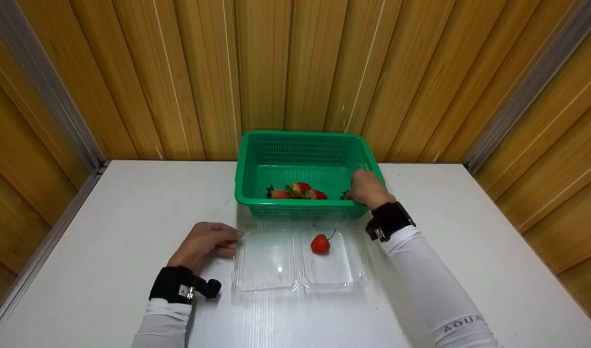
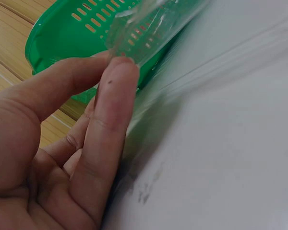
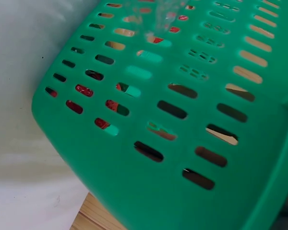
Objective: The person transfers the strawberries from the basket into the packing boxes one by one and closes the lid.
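A clear plastic clamshell box (image 1: 266,263) lies spread on the white table, and a red cherry (image 1: 320,244) with a thin stem sits in its right half. My left hand (image 1: 209,243) pinches the box's left edge between thumb and finger, as the left wrist view shows the hand (image 2: 93,120) up close. Behind the box stands a green basket (image 1: 295,202) with several strawberries (image 1: 301,187). My right hand (image 1: 368,187) reaches down inside the basket's right front corner, beside some green leaves. The basket's rim hides its fingertips, and red patches show through the slots in the right wrist view.
The basket's front wall (image 3: 149,120) is close behind the box. A white table (image 1: 150,208) extends to both sides. Wood-patterned panels (image 1: 305,63) rise behind the basket, and similar panels stand at left and right.
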A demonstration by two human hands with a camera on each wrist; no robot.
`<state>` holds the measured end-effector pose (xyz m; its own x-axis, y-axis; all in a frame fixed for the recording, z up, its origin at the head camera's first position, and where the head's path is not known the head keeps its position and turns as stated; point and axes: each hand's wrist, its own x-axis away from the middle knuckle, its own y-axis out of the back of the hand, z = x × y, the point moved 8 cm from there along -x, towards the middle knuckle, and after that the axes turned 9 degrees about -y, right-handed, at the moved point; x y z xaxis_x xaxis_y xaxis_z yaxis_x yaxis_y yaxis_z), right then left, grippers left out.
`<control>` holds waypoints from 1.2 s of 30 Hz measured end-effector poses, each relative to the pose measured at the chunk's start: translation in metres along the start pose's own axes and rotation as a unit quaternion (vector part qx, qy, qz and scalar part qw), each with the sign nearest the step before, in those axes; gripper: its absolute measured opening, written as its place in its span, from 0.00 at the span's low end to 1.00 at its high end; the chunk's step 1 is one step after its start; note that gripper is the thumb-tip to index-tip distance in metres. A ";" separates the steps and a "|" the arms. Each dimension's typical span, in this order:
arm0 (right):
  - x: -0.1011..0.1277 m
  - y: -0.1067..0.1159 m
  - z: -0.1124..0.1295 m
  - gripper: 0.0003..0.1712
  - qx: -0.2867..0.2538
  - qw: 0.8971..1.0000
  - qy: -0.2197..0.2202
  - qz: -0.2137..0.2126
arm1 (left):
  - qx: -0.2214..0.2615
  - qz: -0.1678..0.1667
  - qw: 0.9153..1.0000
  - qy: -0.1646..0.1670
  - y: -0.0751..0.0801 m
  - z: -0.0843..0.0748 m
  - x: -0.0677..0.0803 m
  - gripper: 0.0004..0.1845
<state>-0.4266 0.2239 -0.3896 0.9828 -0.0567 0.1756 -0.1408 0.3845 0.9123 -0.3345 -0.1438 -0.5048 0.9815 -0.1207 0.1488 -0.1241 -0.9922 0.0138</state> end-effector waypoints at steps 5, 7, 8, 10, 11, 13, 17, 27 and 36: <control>-0.003 -0.003 -0.001 0.10 0.006 1.000 -0.008 0.009 | -0.003 0.002 1.000 0.000 0.000 0.000 0.000 0.15; -0.005 -0.004 0.000 0.10 0.015 1.000 -0.006 0.012 | 0.003 0.005 1.000 -0.003 -0.001 0.000 0.001 0.14; -0.005 -0.004 0.000 0.11 0.021 1.000 -0.004 0.014 | 0.005 0.006 1.000 -0.004 -0.001 0.000 0.001 0.14; -0.007 -0.005 0.001 0.12 0.031 0.999 -0.004 0.018 | 0.012 0.010 1.000 -0.007 -0.002 0.000 0.001 0.14; -0.008 -0.006 0.001 0.12 0.035 0.999 -0.005 0.020 | 0.014 0.010 1.000 -0.009 -0.002 0.000 0.001 0.13; -0.009 -0.007 0.000 0.11 0.039 0.999 -0.006 0.027 | 0.012 0.011 1.000 -0.011 -0.002 0.000 0.001 0.13; -0.010 -0.008 0.000 0.09 0.034 0.999 -0.006 0.033 | 0.004 0.010 1.000 -0.011 -0.001 0.000 0.001 0.13; -0.011 -0.010 0.001 0.09 0.020 0.999 -0.007 0.033 | -0.003 0.015 1.000 -0.013 0.001 -0.001 0.000 0.13; -0.014 -0.012 0.001 0.08 0.031 0.999 -0.012 0.036 | 0.001 0.012 1.000 -0.012 0.000 -0.002 0.001 0.15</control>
<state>-0.4386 0.2194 -0.4023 0.9666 -0.0535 0.2505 -0.2196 0.3305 0.9179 -0.3342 -0.1435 -0.5031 0.9815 -0.1452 0.1245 -0.1473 -0.9891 0.0080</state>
